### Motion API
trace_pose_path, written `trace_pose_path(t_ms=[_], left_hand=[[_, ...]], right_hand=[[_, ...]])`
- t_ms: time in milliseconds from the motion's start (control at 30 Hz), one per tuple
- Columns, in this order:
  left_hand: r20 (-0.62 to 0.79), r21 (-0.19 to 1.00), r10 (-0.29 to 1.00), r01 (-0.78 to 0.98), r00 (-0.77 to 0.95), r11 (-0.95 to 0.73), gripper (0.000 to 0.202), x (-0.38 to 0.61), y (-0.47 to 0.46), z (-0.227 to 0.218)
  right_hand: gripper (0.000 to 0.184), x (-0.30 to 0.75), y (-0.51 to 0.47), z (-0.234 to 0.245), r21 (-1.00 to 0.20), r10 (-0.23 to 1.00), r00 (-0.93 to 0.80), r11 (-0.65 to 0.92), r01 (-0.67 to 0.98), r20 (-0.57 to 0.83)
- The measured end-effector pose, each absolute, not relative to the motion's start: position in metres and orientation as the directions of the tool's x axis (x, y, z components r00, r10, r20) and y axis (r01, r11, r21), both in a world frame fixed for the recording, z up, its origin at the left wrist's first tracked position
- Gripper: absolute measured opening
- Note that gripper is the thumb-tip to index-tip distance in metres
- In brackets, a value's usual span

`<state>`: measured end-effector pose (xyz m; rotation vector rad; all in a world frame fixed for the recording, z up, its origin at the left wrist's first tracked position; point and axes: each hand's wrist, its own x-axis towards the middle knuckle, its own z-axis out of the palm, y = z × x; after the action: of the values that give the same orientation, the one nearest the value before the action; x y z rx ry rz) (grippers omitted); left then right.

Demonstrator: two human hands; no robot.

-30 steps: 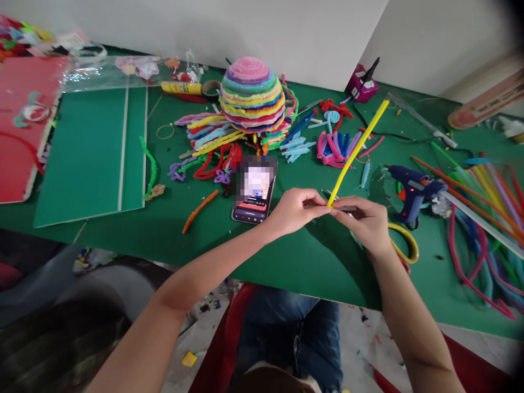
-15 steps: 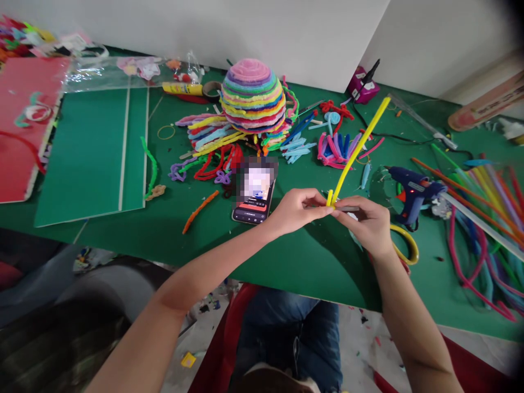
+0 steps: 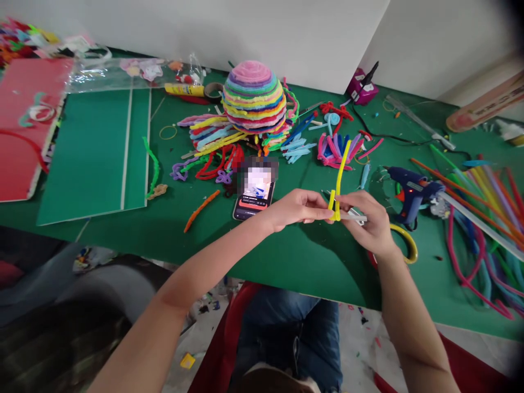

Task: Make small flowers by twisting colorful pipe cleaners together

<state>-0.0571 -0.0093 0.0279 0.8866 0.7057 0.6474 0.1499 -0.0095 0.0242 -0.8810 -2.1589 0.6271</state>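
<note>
Over the last second the straight yellow pipe cleaner in my hands has become a bent one: where a single length ran out of my fingers, a short end now stands beside the long one, with a fold between them. The long end has also swung in from its far slant to the right, so its tip sits lower and nearer, just in front of the pink, purple and blue bundle as I look at it. I take that to mean the bend is made and is being worked close around the flat grey strip that lies crosswise at its base. My left grip is narrow, thumb and fingers pinched on the fold. My right grip is curled around the other side, its forefinger at the long end and the strip passing across it; whether it presses tightly on either, I cannot tell. The pipe cleaner is held above the green surface, to the right of the phone. It looks bright, evenly fuzzy and plain yellow, the long end nearly upright with a slight curve towards its tip, the short end straight, the fold snug and rounded.
</note>
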Motion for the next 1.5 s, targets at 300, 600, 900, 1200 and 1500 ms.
trace_pose_path(t_ms=[300, 600, 900, 1200, 1500], left_hand=[[-0.294, 0.713, 0.832, -0.472, 0.47, 0.519, 0.026, -0.05, -0.009, 0.023], [-0.313, 0.755, 0.856, -0.439, 0.41, 0.487, 0.023, -0.049, -0.009, 0.019], [-0.171, 0.975, 0.832, 0.213, 0.527, 0.066, 0.013, -0.065, -0.014, 0.037], [0.098, 0.99, 0.993, -0.091, -0.068, -0.104, 0.028, -0.052, -0.018, 0.031], [-0.039, 0.992, 0.79, -0.073, 0.612, 0.106, 0.028, -0.065, -0.013, 0.036]], right_hand=[[0.011, 0.145, -0.012, 0.02, -0.29, 0.668, -0.446, 0.697, 0.656, 0.596], [0.015, 0.142, -0.016, 0.021, -0.419, 0.748, -0.417, 0.645, 0.638, 0.516], [0.013, 0.15, -0.014, 0.07, -0.268, 0.713, -0.63, 0.701, 0.661, 0.309], [0.011, 0.111, -0.041, 0.064, -0.587, 0.851, -0.219, 0.494, 0.642, 0.477], [0.021, 0.14, -0.006, 0.077, -0.856, 0.856, -0.516, 0.245, 0.455, -0.03]])
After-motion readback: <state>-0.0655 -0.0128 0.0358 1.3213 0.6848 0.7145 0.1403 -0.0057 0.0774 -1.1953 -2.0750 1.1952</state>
